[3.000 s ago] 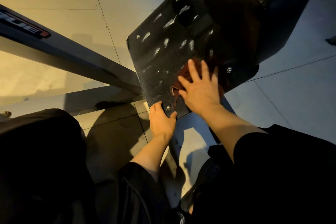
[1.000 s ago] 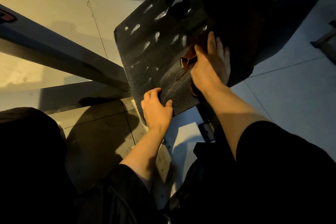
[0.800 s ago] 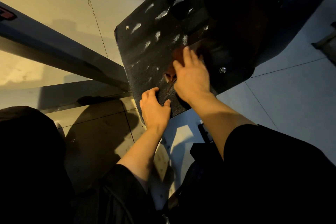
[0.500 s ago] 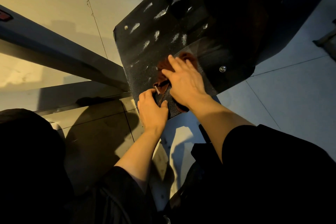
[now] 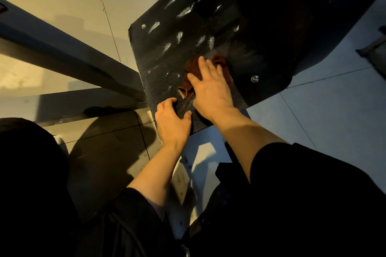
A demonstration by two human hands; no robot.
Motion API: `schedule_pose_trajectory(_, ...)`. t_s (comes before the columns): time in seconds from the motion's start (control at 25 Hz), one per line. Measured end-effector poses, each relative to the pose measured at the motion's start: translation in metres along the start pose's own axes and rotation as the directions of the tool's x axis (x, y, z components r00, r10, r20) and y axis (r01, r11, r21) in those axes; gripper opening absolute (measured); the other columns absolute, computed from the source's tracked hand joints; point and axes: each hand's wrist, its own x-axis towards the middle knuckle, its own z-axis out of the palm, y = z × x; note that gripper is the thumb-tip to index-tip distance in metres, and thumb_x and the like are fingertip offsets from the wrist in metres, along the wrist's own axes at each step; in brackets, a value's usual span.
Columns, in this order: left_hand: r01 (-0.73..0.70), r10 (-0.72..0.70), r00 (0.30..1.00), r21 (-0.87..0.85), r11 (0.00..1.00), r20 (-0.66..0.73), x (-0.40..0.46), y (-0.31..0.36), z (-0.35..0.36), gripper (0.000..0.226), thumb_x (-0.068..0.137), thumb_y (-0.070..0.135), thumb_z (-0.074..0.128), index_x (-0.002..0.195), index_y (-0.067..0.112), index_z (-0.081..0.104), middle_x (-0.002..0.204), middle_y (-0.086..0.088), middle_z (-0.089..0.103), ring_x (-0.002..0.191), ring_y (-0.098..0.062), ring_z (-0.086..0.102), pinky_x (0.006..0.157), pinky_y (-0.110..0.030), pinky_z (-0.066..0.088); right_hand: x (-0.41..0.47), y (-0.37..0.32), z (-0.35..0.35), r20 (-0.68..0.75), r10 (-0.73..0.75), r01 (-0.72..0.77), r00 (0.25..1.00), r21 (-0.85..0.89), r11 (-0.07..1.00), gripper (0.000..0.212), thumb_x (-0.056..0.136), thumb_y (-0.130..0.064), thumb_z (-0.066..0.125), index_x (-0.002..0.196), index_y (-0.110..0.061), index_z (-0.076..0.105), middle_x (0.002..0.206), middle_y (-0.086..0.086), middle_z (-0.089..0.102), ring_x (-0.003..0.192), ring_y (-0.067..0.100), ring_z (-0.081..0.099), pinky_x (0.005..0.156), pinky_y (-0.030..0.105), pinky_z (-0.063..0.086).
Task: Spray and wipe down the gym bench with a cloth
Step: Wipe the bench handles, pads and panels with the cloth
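Pressing the soft reddish-brown cloth flat with my right hand, fingers spread straight, I scrub the gritty, rigid black bench plate. My left hand curls over its near edge, steadying it. Whitish smears, probably spray, remain above.

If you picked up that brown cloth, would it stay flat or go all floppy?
Probably floppy: the cloth already bunches into folds beside the right hand. It likely feels light and would probably drag rather than slide on the black plate, whose surface looks grainy.
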Motion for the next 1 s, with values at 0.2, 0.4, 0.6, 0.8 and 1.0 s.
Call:
schedule_pose_trajectory(0.2,0.029,-0.029,0.999,0.005,1.0,-0.019,0.0,0.002,0.003,0.048,0.082,0.021,0.072,0.126,0.011,0.054,0.13,-0.009,0.05,0.121,-0.028,0.045,0.102,-0.041,0.039,-0.006,0.007,0.001,-0.027,-0.086,0.085,0.996,-0.011,0.996,0.059,0.093,-0.017,0.051,0.149,-0.024,0.033,0.162,0.013,0.001,0.148,0.029,0.003,0.121,0.045,0.004)
schedule_pose_trajectory(0.4,0.046,-0.047,0.998,-0.018,0.999,-0.035,-0.004,0.005,0.005,0.045,0.086,0.023,0.069,0.127,0.011,0.053,0.13,-0.008,0.049,0.123,-0.025,0.042,0.098,-0.03,0.034,-0.006,0.04,-0.021,-0.211,0.262,-0.245,0.942,0.104,0.964,0.06,0.093,-0.013,0.049,0.149,-0.025,0.032,0.161,0.013,0.004,0.149,0.029,0.001,0.12,0.046,0.003)
schedule_pose_trajectory(0.6,0.08,-0.081,0.995,-0.024,0.997,-0.061,-0.002,-0.012,-0.003,0.039,0.091,0.021,0.062,0.127,0.009,0.054,0.13,-0.011,0.051,0.124,-0.027,0.044,0.1,-0.032,0.034,0.001,0.009,-0.006,-0.109,0.132,-0.129,0.985,0.039,0.991,0.064,0.093,-0.022,0.054,0.151,-0.021,0.027,0.16,0.017,-0.005,0.148,0.034,-0.001,0.121,0.047,0.004)
schedule_pose_trajectory(0.8,0.126,-0.126,0.992,0.006,0.992,-0.023,-0.003,-0.031,-0.016,0.039,0.093,0.017,0.057,0.131,0.01,0.051,0.133,-0.01,0.048,0.126,-0.028,0.044,0.106,-0.039,0.036,0.01,-0.032,0.019,0.054,-0.061,0.063,0.997,-0.036,0.997,0.058,0.1,-0.03,0.041,0.153,-0.019,0.021,0.159,0.02,-0.012,0.147,0.036,-0.005,0.12,0.048,-0.001)
schedule_pose_trajectory(1.0,0.184,-0.184,0.983,0.011,0.983,-0.026,0.001,-0.046,-0.027,0.037,0.091,0.014,0.059,0.128,0.012,0.052,0.133,-0.007,0.049,0.124,-0.025,0.046,0.102,-0.043,0.042,0.017,-0.071,0.038,0.177,-0.246,0.252,0.953,-0.012,0.968,0.057,0.099,-0.036,0.042,0.152,-0.019,0.026,0.16,0.017,-0.008,0.148,0.034,-0.004,0.12,0.048,-0.002)
